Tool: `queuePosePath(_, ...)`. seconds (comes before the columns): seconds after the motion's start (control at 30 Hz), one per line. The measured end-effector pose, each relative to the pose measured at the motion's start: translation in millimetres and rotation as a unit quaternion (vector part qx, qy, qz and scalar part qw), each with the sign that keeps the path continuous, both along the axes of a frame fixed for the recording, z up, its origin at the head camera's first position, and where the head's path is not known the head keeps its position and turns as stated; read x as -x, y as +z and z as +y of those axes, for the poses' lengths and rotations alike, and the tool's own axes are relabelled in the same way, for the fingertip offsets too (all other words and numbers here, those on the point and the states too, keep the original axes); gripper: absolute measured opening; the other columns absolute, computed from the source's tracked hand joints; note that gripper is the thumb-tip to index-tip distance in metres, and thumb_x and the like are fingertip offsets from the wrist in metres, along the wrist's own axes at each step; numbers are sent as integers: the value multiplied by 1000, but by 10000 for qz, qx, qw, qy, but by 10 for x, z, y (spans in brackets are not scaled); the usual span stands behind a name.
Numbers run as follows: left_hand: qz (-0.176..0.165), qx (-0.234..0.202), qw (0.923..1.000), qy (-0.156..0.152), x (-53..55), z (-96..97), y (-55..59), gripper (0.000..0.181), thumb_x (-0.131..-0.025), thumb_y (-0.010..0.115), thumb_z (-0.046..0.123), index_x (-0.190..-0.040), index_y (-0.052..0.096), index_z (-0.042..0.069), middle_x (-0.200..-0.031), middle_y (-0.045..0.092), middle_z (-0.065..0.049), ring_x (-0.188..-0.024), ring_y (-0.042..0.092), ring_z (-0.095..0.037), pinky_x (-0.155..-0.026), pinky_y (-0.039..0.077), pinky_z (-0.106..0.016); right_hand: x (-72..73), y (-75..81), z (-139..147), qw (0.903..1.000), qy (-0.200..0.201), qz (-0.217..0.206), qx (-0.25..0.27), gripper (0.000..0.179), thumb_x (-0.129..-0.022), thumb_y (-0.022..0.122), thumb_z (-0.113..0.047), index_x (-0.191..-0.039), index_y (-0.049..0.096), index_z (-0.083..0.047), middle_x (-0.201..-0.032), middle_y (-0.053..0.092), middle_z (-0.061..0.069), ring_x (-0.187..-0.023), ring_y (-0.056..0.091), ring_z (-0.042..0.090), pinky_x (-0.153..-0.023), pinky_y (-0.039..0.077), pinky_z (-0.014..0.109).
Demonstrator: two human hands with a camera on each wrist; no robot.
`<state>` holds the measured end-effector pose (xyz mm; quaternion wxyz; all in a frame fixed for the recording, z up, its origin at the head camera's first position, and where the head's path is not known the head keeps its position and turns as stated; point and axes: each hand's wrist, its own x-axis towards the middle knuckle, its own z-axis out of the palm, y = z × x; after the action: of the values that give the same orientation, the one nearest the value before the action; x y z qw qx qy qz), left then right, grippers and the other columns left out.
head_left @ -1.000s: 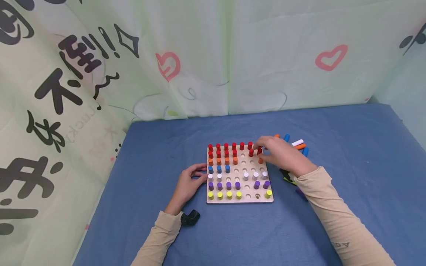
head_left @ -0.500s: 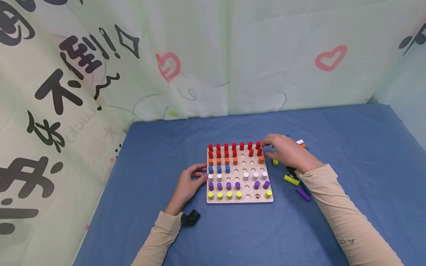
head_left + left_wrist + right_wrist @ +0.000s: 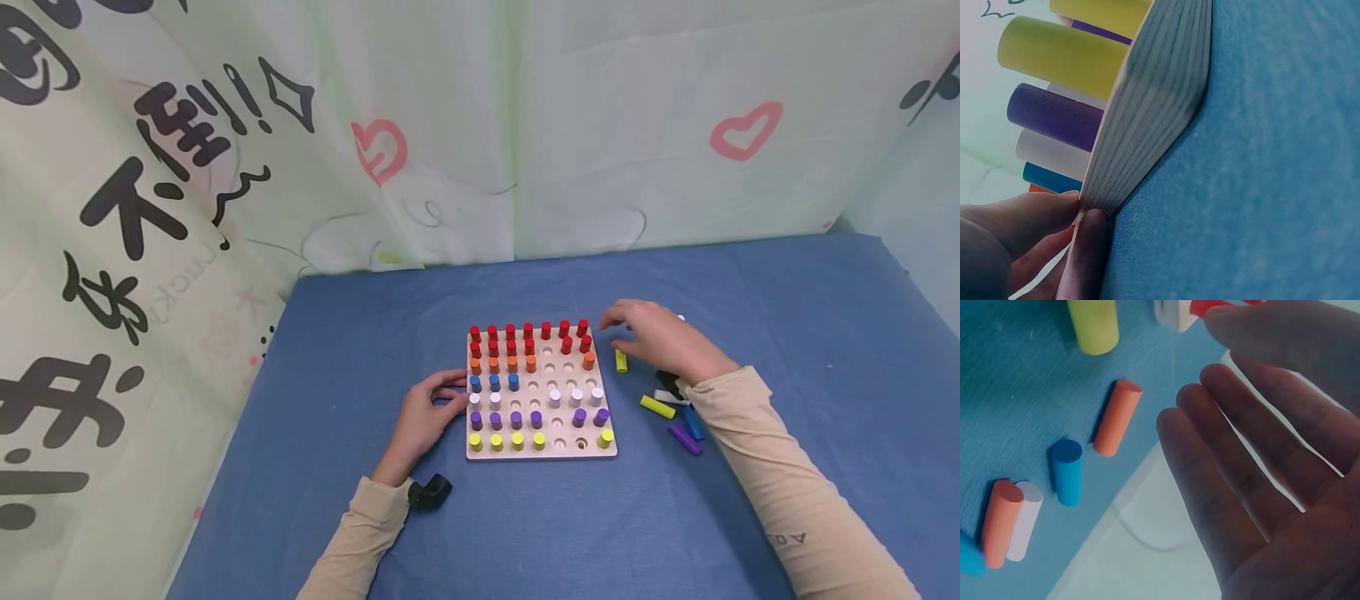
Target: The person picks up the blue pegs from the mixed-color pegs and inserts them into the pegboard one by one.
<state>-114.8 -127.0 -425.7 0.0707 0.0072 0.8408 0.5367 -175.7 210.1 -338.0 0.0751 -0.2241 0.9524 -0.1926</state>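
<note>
A wooden pegboard holds upright coloured pegs in rows: red pegs at the back, then orange, blue, white, purple and yellow pegs in front. Several holes stand bare among the middle rows. My left hand touches the board's left edge, thumb and fingertips along the rim; the left wrist view shows the thumb at the top edge and a finger against the side. My right hand hovers beyond the board's back right corner, its fingers loosely extended with nothing between them. In the right wrist view its fingers are spread.
Loose pegs lie right of the board: a yellow peg, another yellow peg, a purple peg and a blue peg. Orange pegs and a small blue peg lie beneath the right hand. A printed curtain backs the blue table.
My right hand has let go of the red peg in the board's back right corner and moved right, away from the board. The left hand stays at the left edge.
</note>
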Motion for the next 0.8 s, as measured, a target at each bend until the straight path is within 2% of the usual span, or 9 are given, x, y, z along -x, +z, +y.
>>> queuePosePath(0.33,-27,-21,10000,8,0,-1,1,37,-92,71,14,-129,65,12,-121,68,-5,-94,66,-15,-78,56,-26,82,-35,83,9998,-95,-95,-131,30,-84,74,3,-113,69,4,-117,65,22,-112,59,39,-96,48,55)
queuePosePath(0.8,-22,-45,10000,16,-5,4,7,37,-92,71,15,-129,65,12,-122,68,-4,-94,66,-15,-78,56,-26,183,-90,219,9993,-167,-183,-291,31,-84,74,4,-114,69,5,-118,66,23,-114,58,41,-95,48,56)
